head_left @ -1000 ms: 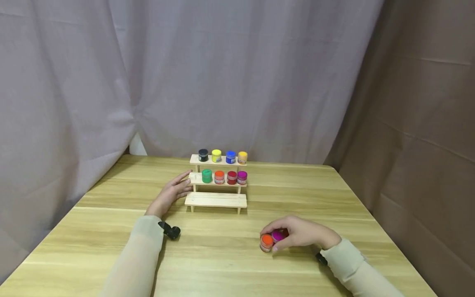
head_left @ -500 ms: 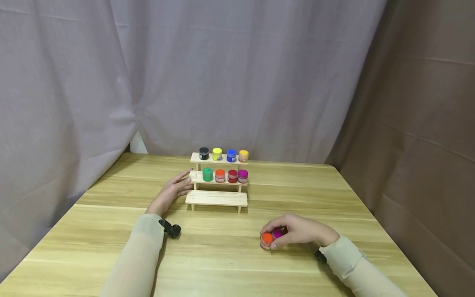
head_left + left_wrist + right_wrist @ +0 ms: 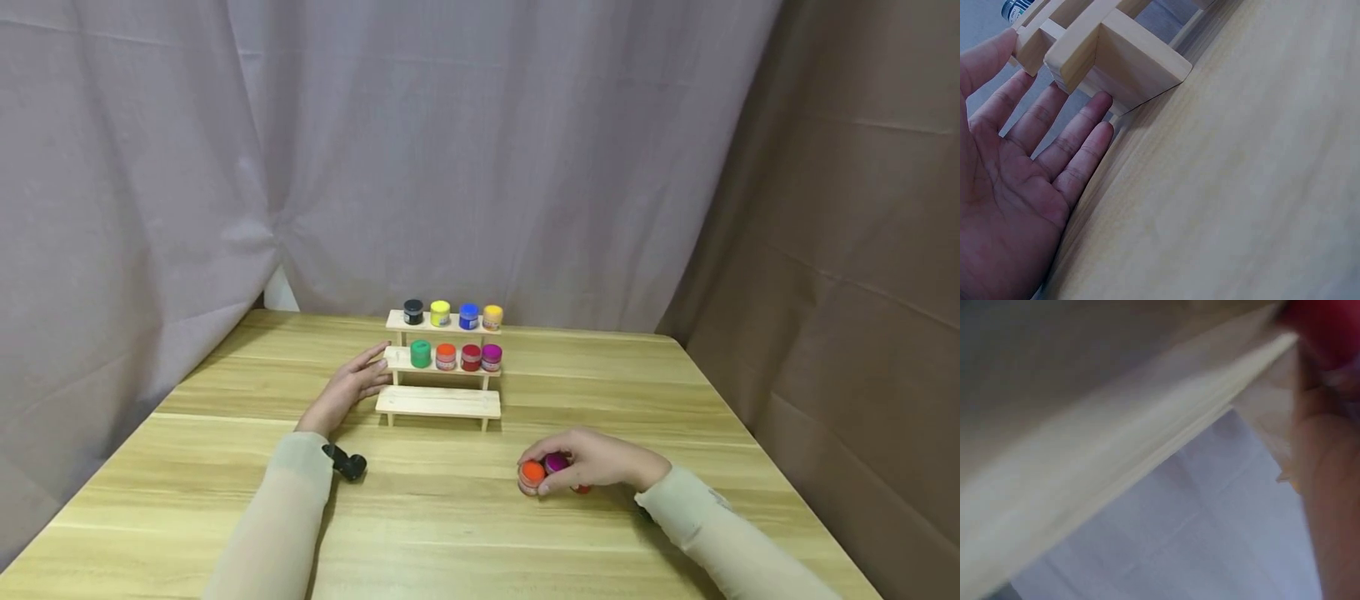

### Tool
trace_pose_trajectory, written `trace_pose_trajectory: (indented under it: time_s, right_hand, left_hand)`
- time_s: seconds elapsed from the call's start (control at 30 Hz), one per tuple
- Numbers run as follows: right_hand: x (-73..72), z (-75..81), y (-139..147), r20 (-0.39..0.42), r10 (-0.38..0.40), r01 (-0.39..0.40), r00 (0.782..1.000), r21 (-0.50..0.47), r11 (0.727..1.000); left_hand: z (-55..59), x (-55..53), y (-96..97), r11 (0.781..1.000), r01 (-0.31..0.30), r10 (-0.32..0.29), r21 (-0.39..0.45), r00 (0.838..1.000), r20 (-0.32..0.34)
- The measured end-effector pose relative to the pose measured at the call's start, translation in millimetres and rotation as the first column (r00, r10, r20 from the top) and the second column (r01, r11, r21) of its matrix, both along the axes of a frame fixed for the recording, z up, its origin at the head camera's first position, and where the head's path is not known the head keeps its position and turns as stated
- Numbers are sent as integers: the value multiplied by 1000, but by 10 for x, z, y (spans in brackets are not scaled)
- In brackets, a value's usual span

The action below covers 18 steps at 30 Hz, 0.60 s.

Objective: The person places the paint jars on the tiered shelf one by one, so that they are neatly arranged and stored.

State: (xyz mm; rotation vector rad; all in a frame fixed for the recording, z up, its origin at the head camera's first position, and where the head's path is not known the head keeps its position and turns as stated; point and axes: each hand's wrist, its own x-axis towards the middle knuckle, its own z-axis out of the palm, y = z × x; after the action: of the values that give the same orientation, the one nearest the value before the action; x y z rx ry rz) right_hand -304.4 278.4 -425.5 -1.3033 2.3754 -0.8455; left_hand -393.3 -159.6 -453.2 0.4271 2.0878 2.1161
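Observation:
In the head view my right hand [image 3: 600, 460] pinches an orange paint jar [image 3: 532, 475] between fingers and thumb. A purple paint jar [image 3: 556, 463] sits close behind it under the hand; whether that one is held too is unclear. Part of a red jar [image 3: 582, 489] peeks out below the thumb; the right wrist view shows a blurred red jar [image 3: 1329, 331] at its upper right. My left hand [image 3: 348, 387], fingers extended, is at the left side of a three-step wooden rack [image 3: 438, 402]. The left wrist view puts its fingertips [image 3: 1102, 100] against or very near the rack.
On the rack's top step stand black, yellow, blue and light-orange jars [image 3: 492, 317]. Its middle step bears green, orange, red and purple jars [image 3: 491, 357]. The lowest step is bare. Grey curtains [image 3: 480, 150] hang behind the wooden table [image 3: 420, 533].
My right hand has shifted slightly left and away from me, the orange and purple jars moving with it. More of the red jar shows below the thumb. My left hand stays at the rack.

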Motion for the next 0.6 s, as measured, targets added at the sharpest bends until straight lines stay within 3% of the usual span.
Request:
trace_pose_trajectory:
  time_s: [0.33,0.5,0.6]
  right_hand:
    - [-89,-37,-63,-73,11,-11,997,3,1000]
    - [-212,-15,-142,-113,73,-76,991,-19,997]
    - [-301,-13,-181,-92,55,-57,994,-17,998]
  left_hand:
    - [4,15,17,1000,-12,13,11,1000,-9]
    - [17,12,1,1000,-17,17,3,1000,-12]
    - [17,9,8,1000,-16,16,7,1000,-4]
